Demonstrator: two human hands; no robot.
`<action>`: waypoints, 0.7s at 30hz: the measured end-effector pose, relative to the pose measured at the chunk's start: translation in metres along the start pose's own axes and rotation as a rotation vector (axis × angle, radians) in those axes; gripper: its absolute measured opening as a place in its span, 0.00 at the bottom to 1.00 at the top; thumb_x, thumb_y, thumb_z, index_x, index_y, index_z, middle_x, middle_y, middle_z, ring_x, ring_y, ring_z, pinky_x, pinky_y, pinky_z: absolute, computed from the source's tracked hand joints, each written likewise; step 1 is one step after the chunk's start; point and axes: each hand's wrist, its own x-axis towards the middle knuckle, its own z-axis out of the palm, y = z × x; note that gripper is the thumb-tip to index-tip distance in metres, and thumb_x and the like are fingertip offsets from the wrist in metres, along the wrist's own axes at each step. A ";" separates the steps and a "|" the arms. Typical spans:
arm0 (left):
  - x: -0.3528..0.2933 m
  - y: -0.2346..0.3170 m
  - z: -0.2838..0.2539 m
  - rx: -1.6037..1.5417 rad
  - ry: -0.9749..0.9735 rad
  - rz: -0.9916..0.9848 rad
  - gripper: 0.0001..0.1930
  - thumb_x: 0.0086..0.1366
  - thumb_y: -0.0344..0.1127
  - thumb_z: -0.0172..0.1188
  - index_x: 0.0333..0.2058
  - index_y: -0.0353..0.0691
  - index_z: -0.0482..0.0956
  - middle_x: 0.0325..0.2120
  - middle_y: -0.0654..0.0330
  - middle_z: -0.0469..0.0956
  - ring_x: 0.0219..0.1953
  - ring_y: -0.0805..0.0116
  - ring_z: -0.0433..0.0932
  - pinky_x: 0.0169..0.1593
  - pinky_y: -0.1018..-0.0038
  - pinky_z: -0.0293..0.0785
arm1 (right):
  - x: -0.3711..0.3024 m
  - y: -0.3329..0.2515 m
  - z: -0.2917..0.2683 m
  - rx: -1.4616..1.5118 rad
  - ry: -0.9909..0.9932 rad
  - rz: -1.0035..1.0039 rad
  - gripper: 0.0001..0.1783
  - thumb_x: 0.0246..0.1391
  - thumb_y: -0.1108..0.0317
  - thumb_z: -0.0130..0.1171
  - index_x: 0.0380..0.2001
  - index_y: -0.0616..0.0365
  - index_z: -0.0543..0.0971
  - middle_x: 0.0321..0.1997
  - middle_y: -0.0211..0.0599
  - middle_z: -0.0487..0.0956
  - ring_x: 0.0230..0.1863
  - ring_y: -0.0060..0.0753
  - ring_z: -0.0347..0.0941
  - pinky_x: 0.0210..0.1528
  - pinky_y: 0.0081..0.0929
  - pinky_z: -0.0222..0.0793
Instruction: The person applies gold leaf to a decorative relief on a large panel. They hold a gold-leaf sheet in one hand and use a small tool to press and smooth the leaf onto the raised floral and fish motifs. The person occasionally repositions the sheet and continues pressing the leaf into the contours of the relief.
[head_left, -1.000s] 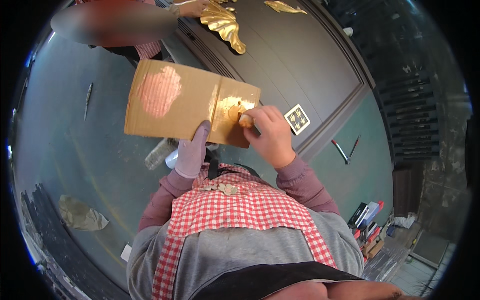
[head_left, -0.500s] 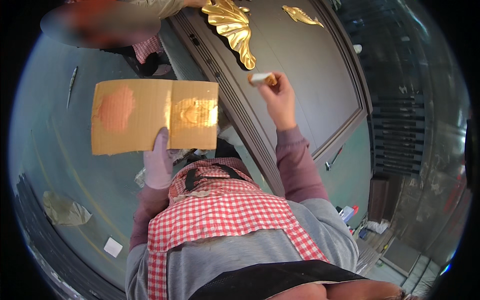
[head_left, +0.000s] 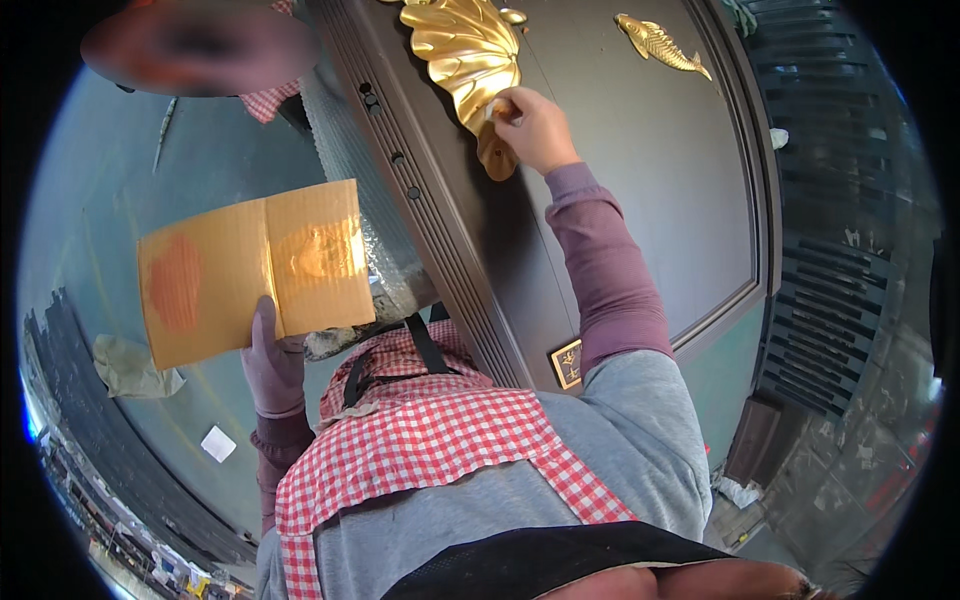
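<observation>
L hand: the gloved left hand (head_left: 275,365) grips the near edge of the corrugated cardboard sheet (head_left: 215,260); thumb pressed on upper face, other fingers mostly hidden beneath.
Cardboard loc.: L of panel, apart from it, coated face up. Held by the edge approx. mid-length, prob. for balance & to leave both patches uncovered.
Patches: pinkish patch (head_left: 175,283) at L; glossy gold patch (head_left: 320,250) at R, past the crease, i.e. on the side nearer the R hand, likely for short reach.
R hand: the bare right hand (head_left: 538,130), fingers pinched w/ little gap on a small stained pad (head_left: 496,111).
Pad loc.: at the R edge of the gold leaf-shaped relief (head_left: 462,50), near its lower tip; appears to touch. Fingertip hold prob. for fine control on the ribbed surface.
Panel: dark brown framed panel (head_left: 640,180), far R, under the relief; gold fish relief (head_left: 660,45) to R, well apart.
Plaque: small gold-rimmed plaque (head_left: 567,364), near edge, beside R sleeve.
</observation>
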 end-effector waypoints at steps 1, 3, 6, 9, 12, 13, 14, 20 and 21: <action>0.003 0.001 0.003 0.033 -0.008 0.012 0.30 0.68 0.41 0.75 0.65 0.36 0.76 0.53 0.42 0.83 0.55 0.41 0.84 0.57 0.56 0.81 | -0.004 -0.005 -0.001 0.004 -0.030 -0.029 0.15 0.52 0.69 0.70 0.45 0.58 0.84 0.42 0.45 0.85 0.47 0.53 0.83 0.51 0.43 0.79; 0.009 0.001 0.010 0.068 -0.023 0.052 0.32 0.68 0.42 0.75 0.65 0.36 0.75 0.53 0.41 0.83 0.55 0.39 0.84 0.57 0.56 0.81 | -0.012 -0.010 -0.002 0.006 -0.085 -0.079 0.14 0.52 0.69 0.70 0.44 0.57 0.85 0.42 0.44 0.85 0.47 0.53 0.83 0.51 0.43 0.79; 0.018 0.001 0.019 -0.008 -0.051 -0.006 0.29 0.67 0.42 0.75 0.61 0.34 0.78 0.51 0.42 0.83 0.54 0.37 0.82 0.58 0.53 0.80 | 0.007 0.010 0.001 -0.039 0.027 -0.068 0.12 0.53 0.70 0.70 0.42 0.55 0.84 0.41 0.42 0.85 0.46 0.53 0.82 0.49 0.44 0.78; 0.029 0.006 0.016 -0.014 -0.036 0.002 0.28 0.67 0.42 0.75 0.59 0.33 0.79 0.50 0.42 0.83 0.53 0.36 0.82 0.59 0.52 0.79 | 0.023 0.016 -0.004 -0.094 0.100 -0.076 0.10 0.52 0.71 0.70 0.40 0.55 0.84 0.40 0.41 0.84 0.45 0.51 0.82 0.48 0.43 0.78; 0.027 0.001 0.012 0.003 0.010 0.040 0.28 0.67 0.42 0.75 0.60 0.33 0.78 0.50 0.42 0.83 0.53 0.36 0.82 0.59 0.52 0.79 | 0.009 0.000 -0.006 -0.019 -0.054 -0.093 0.10 0.52 0.73 0.69 0.39 0.55 0.84 0.38 0.41 0.84 0.43 0.49 0.82 0.46 0.41 0.78; 0.026 -0.001 0.015 -0.007 0.018 0.033 0.28 0.68 0.42 0.75 0.60 0.33 0.78 0.50 0.42 0.83 0.53 0.36 0.82 0.59 0.52 0.79 | 0.001 -0.008 -0.005 0.009 -0.089 -0.133 0.09 0.52 0.73 0.69 0.38 0.55 0.84 0.36 0.40 0.83 0.42 0.49 0.82 0.45 0.41 0.78; 0.025 -0.003 0.017 -0.016 0.025 0.029 0.28 0.68 0.43 0.75 0.60 0.33 0.78 0.50 0.42 0.83 0.52 0.36 0.82 0.58 0.52 0.79 | -0.003 -0.014 -0.004 -0.003 -0.082 -0.172 0.09 0.52 0.73 0.69 0.38 0.55 0.84 0.36 0.39 0.83 0.41 0.49 0.82 0.44 0.41 0.78; 0.019 -0.010 0.019 -0.057 -0.023 -0.017 0.27 0.68 0.42 0.75 0.60 0.33 0.78 0.51 0.42 0.83 0.53 0.38 0.83 0.58 0.52 0.79 | 0.020 0.007 -0.005 -0.157 0.016 -0.130 0.12 0.55 0.71 0.70 0.43 0.55 0.84 0.39 0.39 0.84 0.41 0.45 0.83 0.45 0.38 0.80; 0.016 -0.010 0.018 -0.034 -0.002 0.006 0.28 0.68 0.41 0.75 0.60 0.33 0.78 0.51 0.43 0.83 0.53 0.38 0.83 0.58 0.53 0.79 | 0.024 0.002 -0.003 -0.163 0.035 -0.138 0.12 0.55 0.71 0.70 0.43 0.55 0.84 0.39 0.39 0.84 0.41 0.45 0.83 0.45 0.38 0.80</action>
